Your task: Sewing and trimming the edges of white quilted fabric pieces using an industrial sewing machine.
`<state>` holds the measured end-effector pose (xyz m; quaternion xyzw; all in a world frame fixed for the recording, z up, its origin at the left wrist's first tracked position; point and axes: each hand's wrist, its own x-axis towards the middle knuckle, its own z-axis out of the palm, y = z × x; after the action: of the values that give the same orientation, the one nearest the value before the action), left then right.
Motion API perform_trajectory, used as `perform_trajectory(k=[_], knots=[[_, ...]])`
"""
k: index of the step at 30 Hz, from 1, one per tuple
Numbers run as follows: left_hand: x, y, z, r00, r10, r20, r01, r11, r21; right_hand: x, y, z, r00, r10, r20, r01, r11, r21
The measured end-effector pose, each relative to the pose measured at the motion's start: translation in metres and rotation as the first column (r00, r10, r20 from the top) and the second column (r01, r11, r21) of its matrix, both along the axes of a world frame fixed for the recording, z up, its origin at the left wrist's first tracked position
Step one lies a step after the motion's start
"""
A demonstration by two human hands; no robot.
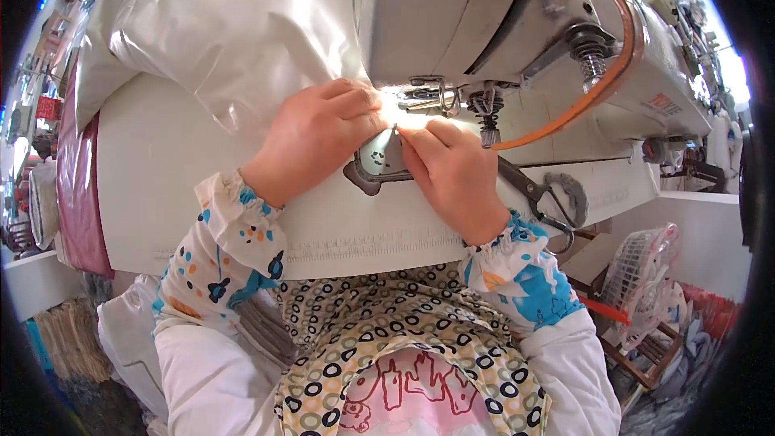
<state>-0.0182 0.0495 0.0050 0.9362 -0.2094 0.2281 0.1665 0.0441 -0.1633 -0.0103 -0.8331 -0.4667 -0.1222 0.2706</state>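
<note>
My left hand [327,133] is closed, its fingers curled at the edge of a shiny white fabric [242,24] under the sewing machine [444,16]. Beside it, my right hand [456,173] is closed in a pinch, thumb and forefinger together close to the needle area. Glare from the machine's lamp washes out the fingertips, so what the right hand pinches cannot be made out. Just below the fingers lies a dark-rimmed plate [373,173] set on the table. A pair of dark scissors [533,191] rests to the right of my right wrist.
The white sewing table [194,210] carries a printed ruler scale along its front. An orange tube [617,56] loops down from the machine head. Maroon cloth [85,194] hangs over the left edge. At the lower right stand a white fan [642,270] and a wooden stool [654,355].
</note>
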Motion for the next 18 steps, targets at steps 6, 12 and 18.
perform_trajectory(k=[6, 12, 18], knots=[[0.0005, -0.0002, 0.0007, 1.0, 0.005, 0.009, -0.005, 1.0, 0.026, -0.0042, -0.0005, 0.0036, 0.999, -0.03, 0.017, 0.032, 0.993, -0.115], [0.0018, -0.0004, -0.0019, 0.999, 0.039, 0.031, -0.041, 0.997, 0.06, -0.0039, -0.0002, -0.0002, 0.999, -0.028, 0.031, 0.03, 0.996, -0.083], [-0.0006, -0.0047, -0.0025, 0.992, 0.126, 0.025, -0.129, 0.977, 0.172, -0.0041, 0.0004, 0.0013, 0.999, -0.027, 0.019, 0.027, 0.999, -0.043]])
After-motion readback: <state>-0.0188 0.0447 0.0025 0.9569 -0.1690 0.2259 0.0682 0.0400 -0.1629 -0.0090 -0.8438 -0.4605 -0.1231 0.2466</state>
